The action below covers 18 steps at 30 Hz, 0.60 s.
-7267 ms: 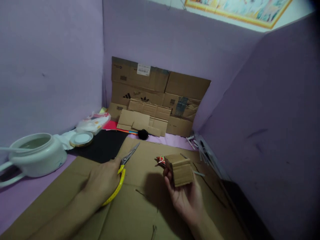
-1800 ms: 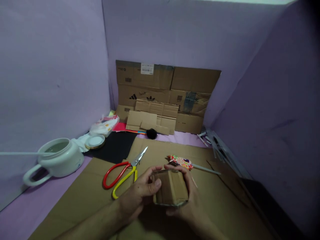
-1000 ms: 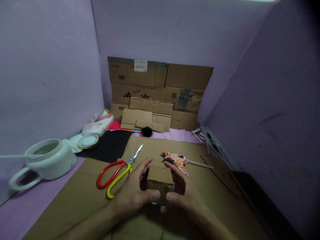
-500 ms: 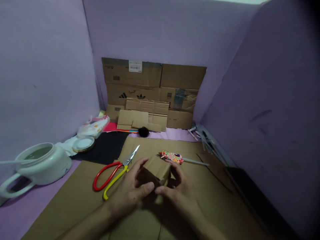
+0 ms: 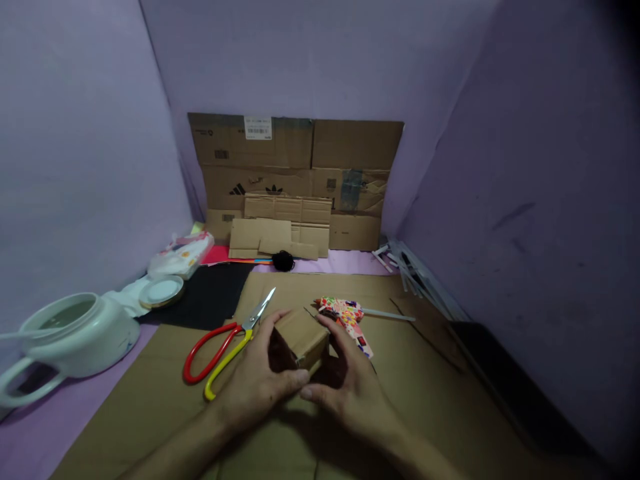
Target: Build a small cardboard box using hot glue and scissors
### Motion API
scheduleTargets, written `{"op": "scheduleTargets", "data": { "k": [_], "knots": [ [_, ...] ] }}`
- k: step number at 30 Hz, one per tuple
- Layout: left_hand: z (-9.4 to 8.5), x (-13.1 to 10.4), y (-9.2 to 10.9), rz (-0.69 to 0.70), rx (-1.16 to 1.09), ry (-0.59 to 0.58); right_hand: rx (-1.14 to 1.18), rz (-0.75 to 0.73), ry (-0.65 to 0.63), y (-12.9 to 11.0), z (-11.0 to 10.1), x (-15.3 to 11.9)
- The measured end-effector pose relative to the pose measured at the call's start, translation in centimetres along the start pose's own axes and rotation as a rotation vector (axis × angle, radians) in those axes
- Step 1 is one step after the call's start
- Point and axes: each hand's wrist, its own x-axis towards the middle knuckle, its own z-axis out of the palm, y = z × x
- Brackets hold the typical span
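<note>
A small brown cardboard box (image 5: 303, 333) is held between both hands above the cardboard mat. My left hand (image 5: 263, 367) curves round its left side, thumb along the near edge. Closed on the right side is my right hand (image 5: 347, 373), its thumb tip close to the left thumb. The box's underside is hidden. Left of the hands lie scissors (image 5: 249, 323) with one red and one yellow handle, blades partly apart. Just beyond the right hand lies a flower-patterned glue gun (image 5: 345, 312) with a translucent glue stick (image 5: 389, 314) in its back.
A white pot (image 5: 90, 340) and a lid (image 5: 161, 289) stand at left beside black paper (image 5: 210, 300). Black yarn (image 5: 283, 261) and cardboard pieces (image 5: 285, 233) lie at the back. Glue sticks (image 5: 425, 287) and a dark flat object (image 5: 510, 380) line the right.
The view has shifted slightly, and the box with both hands sits a little further left in it. More of the glue gun now shows past my right hand.
</note>
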Motion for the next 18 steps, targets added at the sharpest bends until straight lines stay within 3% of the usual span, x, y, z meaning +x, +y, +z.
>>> {"op": "scheduleTargets", "data": {
  "k": [5,11,15,18],
  "knots": [
    [0.2,-0.1,0.7,-0.005,-0.063,0.042,-0.133,-0.122,0.235,-1.7,-1.0,-0.2],
    [0.3,-0.1,1.1,-0.060,-0.150,0.053,-0.343,-0.156,0.164,-1.8,-1.1,-0.5],
    [0.4,0.0,0.8,-0.056,-0.097,0.059,-0.338,-0.141,0.275,-1.6,-0.9,-0.5],
    [0.5,0.0,0.9,-0.055,-0.099,0.047,-0.204,-0.078,0.293,-1.2,-0.6,-0.2]
  ]
}}
